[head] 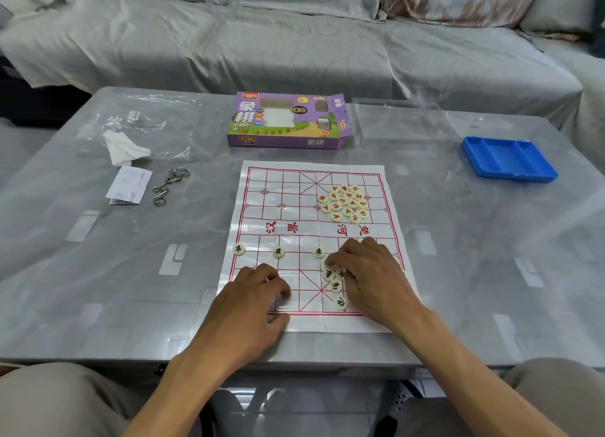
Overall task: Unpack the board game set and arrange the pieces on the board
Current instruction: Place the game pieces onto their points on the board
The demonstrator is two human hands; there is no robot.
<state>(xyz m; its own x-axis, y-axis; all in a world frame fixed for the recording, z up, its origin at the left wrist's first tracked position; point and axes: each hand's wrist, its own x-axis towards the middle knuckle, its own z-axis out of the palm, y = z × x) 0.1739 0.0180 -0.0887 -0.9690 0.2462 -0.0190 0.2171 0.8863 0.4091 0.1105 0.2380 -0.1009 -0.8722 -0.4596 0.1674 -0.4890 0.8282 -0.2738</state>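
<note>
A white paper xiangqi board (294, 207) with red lines lies flat on the table. A heap of red-lettered pieces (344, 203) sits on its far right half. Three black-lettered pieces stand in a row on the near half: one at the left edge (238, 249), one (278, 252) and one (318, 252). Several more black pieces (335, 284) lie clustered under and beside my right hand (366, 273), whose curled fingertips are among them. My left hand (258, 302) rests knuckles-up on the board's near left part with fingers curled; what it covers is hidden.
The purple game box (288, 120) lies open behind the board. A clear plastic lid (402, 122) and a blue tray (509, 158) are at the right. A plastic bag (154, 125), tissue (122, 148), leaflet (129, 186) and metal puzzle (168, 186) are at the left. A covered sofa (294, 37) stands behind.
</note>
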